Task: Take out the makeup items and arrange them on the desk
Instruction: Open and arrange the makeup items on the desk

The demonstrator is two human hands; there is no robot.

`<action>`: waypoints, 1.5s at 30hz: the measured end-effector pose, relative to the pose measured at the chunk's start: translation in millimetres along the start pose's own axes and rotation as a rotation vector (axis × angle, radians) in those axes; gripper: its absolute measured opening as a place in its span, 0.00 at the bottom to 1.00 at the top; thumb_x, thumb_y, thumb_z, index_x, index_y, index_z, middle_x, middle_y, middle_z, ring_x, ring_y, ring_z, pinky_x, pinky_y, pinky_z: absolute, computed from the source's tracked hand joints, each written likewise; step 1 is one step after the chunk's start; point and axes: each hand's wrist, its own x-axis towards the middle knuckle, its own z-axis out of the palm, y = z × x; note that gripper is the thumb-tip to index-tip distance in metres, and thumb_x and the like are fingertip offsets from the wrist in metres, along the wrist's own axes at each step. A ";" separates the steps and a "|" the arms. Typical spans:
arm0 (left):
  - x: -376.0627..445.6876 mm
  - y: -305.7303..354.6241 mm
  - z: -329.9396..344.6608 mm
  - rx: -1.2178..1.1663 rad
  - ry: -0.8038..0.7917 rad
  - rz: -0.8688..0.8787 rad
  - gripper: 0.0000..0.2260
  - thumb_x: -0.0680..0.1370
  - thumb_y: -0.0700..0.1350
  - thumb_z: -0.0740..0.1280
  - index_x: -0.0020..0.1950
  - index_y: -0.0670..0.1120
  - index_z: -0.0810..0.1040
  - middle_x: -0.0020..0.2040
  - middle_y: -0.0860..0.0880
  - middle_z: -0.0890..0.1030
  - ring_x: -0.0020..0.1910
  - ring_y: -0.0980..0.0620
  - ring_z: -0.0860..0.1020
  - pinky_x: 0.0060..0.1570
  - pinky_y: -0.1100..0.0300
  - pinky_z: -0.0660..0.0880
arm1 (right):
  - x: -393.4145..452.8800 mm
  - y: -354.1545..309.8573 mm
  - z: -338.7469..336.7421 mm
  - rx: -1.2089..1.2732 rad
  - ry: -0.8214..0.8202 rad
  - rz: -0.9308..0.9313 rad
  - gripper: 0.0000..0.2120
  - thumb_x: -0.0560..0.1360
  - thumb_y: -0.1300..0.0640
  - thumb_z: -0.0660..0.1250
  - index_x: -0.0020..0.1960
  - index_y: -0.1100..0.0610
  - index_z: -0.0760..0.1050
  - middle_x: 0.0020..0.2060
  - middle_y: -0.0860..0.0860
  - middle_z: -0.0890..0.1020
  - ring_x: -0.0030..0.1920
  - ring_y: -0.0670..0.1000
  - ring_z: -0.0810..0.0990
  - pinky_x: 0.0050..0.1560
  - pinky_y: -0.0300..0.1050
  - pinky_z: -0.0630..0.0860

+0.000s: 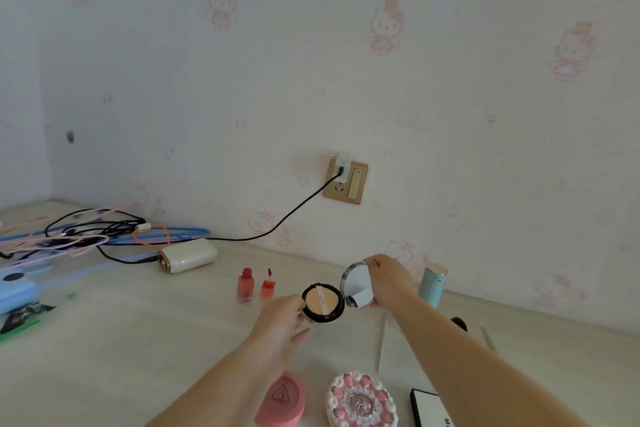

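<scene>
Glossy mirrored compact lid (356,284) — pale woodgrain desk (138,340), matt; gold-toned wall socket (345,180).

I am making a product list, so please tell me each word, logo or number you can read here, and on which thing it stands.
"M": white letters, cut off by the frame edge, on the black box.
Triangle logo on the pink case: marks inside too blurred to read.
Round decorated compact: centre emblem unreadable.
Nothing else legible.

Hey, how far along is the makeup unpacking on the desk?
Well along: two red lip tints, a teal tube, a pink case and a frilly compact already sit out. The left hand and right hand hold the open cushion compact, not yet placed.
</scene>
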 end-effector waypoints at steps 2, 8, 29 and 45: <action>8.8 -0.6 -2.4 0.066 0.018 -0.010 0.06 0.75 0.34 0.60 0.43 0.43 0.74 0.47 0.45 0.78 0.55 0.47 0.76 0.51 0.53 0.72 | 6.2 4.5 7.2 -0.019 -0.012 0.016 0.17 0.80 0.58 0.50 0.62 0.55 0.73 0.51 0.52 0.76 0.45 0.53 0.77 0.49 0.54 0.81; 30.8 -4.4 -9.5 0.206 0.035 0.000 0.08 0.73 0.33 0.59 0.37 0.44 0.70 0.40 0.47 0.67 0.45 0.49 0.71 0.44 0.55 0.72 | 26.0 20.3 26.6 -0.004 -0.035 0.032 0.17 0.80 0.59 0.51 0.63 0.56 0.74 0.52 0.53 0.76 0.43 0.53 0.76 0.47 0.53 0.82; 25.3 2.8 -7.8 0.314 0.054 0.134 0.10 0.75 0.35 0.62 0.41 0.49 0.78 0.41 0.59 0.67 0.42 0.56 0.71 0.53 0.50 0.74 | 33.1 35.2 41.5 0.131 -0.069 0.012 0.17 0.80 0.48 0.54 0.65 0.53 0.71 0.51 0.51 0.77 0.42 0.53 0.80 0.55 0.56 0.78; -9.9 -10.9 45.4 0.400 -0.105 0.272 0.05 0.76 0.39 0.66 0.49 0.47 0.80 0.49 0.49 0.82 0.45 0.55 0.81 0.41 0.61 0.76 | -72.9 70.1 -58.7 -0.093 -0.087 -0.153 0.08 0.77 0.47 0.61 0.45 0.47 0.77 0.34 0.42 0.77 0.32 0.42 0.73 0.30 0.31 0.66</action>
